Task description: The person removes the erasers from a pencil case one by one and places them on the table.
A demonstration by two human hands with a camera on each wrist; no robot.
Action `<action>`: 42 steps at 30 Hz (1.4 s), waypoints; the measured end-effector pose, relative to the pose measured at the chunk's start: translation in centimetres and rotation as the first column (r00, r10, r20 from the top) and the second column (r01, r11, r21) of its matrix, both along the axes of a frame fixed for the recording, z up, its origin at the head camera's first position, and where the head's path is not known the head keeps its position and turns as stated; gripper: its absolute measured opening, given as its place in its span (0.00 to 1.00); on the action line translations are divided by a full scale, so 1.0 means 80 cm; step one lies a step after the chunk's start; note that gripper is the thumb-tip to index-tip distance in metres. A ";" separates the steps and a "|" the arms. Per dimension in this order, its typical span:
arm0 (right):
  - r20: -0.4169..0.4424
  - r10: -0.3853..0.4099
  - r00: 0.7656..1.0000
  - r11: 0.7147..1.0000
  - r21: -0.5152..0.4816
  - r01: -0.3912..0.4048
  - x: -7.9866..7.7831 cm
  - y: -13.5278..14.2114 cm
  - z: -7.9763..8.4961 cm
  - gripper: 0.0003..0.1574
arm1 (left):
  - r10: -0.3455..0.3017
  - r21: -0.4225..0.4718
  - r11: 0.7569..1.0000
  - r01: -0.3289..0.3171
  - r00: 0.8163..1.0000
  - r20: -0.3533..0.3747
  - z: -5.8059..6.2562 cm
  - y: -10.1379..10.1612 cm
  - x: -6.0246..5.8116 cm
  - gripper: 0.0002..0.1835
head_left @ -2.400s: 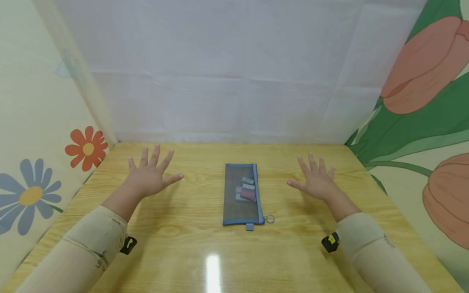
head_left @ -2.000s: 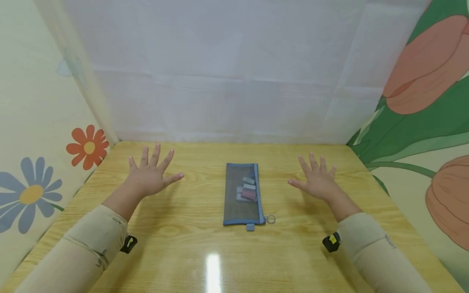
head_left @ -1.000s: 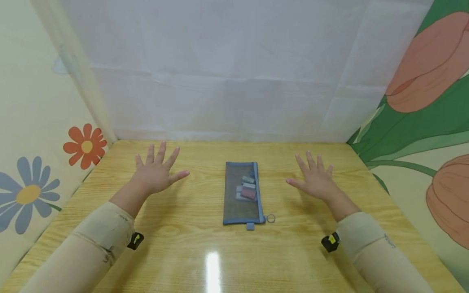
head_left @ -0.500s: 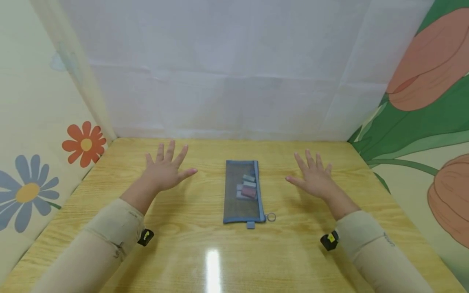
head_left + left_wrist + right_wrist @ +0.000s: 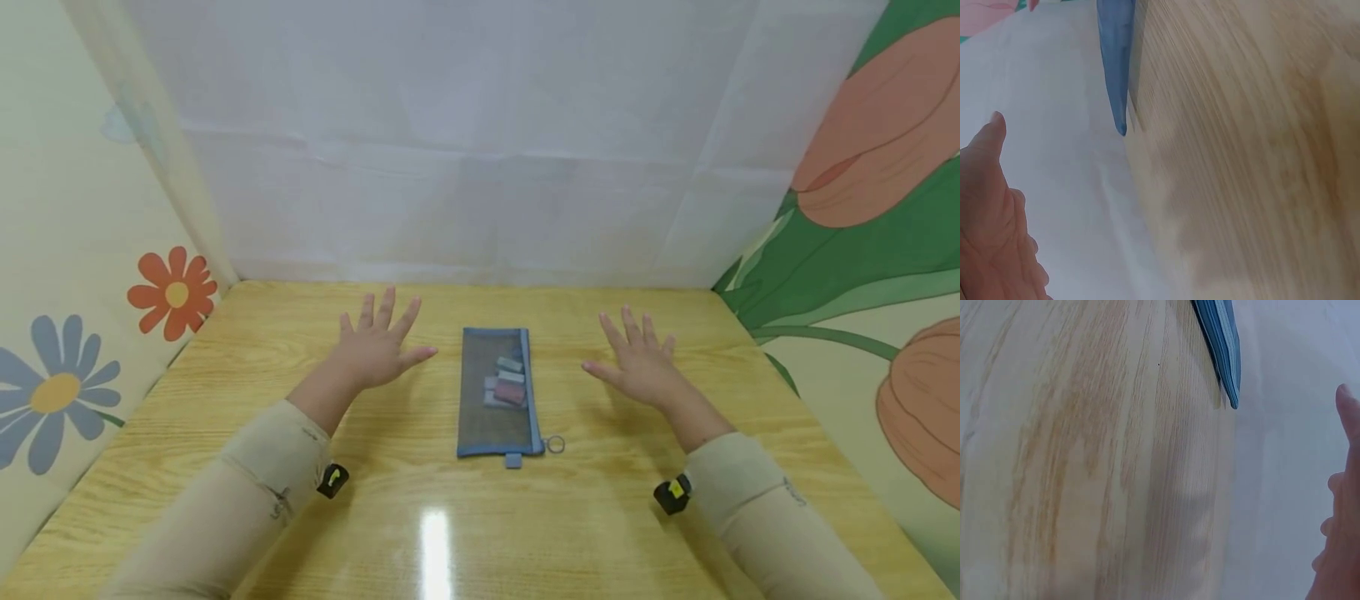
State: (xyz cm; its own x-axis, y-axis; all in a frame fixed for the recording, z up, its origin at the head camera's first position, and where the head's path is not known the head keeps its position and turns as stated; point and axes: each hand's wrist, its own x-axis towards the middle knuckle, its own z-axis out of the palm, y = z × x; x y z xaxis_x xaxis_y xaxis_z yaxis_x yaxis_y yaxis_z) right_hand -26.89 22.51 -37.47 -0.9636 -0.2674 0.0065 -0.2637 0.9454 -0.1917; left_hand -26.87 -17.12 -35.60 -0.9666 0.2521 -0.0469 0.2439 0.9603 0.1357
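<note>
The mesh pouch (image 5: pixel 480 417) lies on the desk (image 5: pixel 397 492); the left hand (image 5: pixel 372 354) hovers to its left and the right hand (image 5: pixel 643 368) to its right, both free with spread fingers. Only the head view shows small blocks (image 5: pixel 510 392) inside; wrist views catch its blue edge (image 5: pixel 1116 56).

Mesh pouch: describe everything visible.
The mesh pouch is a flat, see-through rectangle edged in blue, with a zip band along its right side, a ring at the near right corner and a small tab. Small pale blocks and a pink block show inside. It lies on the table, apart from the left hand and right hand.
</note>
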 end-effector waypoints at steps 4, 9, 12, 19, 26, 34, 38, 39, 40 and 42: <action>0.006 -0.001 1.000 1.000 -0.005 0.001 0.000 0.000 0.000 0.55 | -0.017 0.023 1.000 0.017 1.000 0.006 -0.001 0.015 -0.003 0.45; 0.016 0.004 1.000 1.000 -0.012 -0.004 0.000 0.001 0.000 0.56 | -0.054 0.041 0.998 0.053 0.998 0.024 -0.004 0.036 -0.006 0.44; 0.015 0.008 1.000 1.000 -0.017 -0.008 0.000 0.000 0.000 0.56 | -0.072 0.039 0.997 0.070 0.997 0.032 -0.006 0.050 -0.007 0.45; 0.012 0.009 1.000 0.999 -0.031 -0.009 0.001 0.000 -0.001 0.53 | -0.115 0.005 0.993 0.115 0.992 0.054 -0.013 0.085 -0.005 0.47; 0.021 0.006 1.000 1.000 -0.025 -0.005 -0.001 0.001 -0.004 0.54 | -0.150 -0.010 0.989 0.151 0.986 0.072 -0.027 0.106 -0.003 0.45; 0.026 0.002 1.000 0.999 -0.038 -0.001 -0.002 0.002 -0.007 0.53 | -0.184 -0.065 0.980 0.189 0.980 0.072 -0.034 0.123 0.001 0.47; 0.028 0.005 1.000 0.999 -0.046 -0.003 -0.001 0.003 -0.008 0.53 | -0.203 -0.065 0.976 0.208 0.977 0.071 -0.035 0.131 0.004 0.47; 0.028 0.005 1.000 0.999 -0.048 -0.004 -0.001 0.003 -0.008 0.54 | -0.203 -0.064 0.976 0.208 0.976 0.079 -0.035 0.133 0.004 0.47; 0.029 0.005 1.000 0.999 -0.052 -0.004 -0.001 0.004 -0.008 0.54 | -0.202 -0.064 0.976 0.208 0.976 0.086 -0.036 0.135 0.005 0.47; 0.031 0.006 0.999 0.999 -0.053 -0.005 -0.001 0.004 -0.009 0.54 | -0.202 -0.064 0.976 0.209 0.974 0.101 -0.037 0.138 0.005 0.47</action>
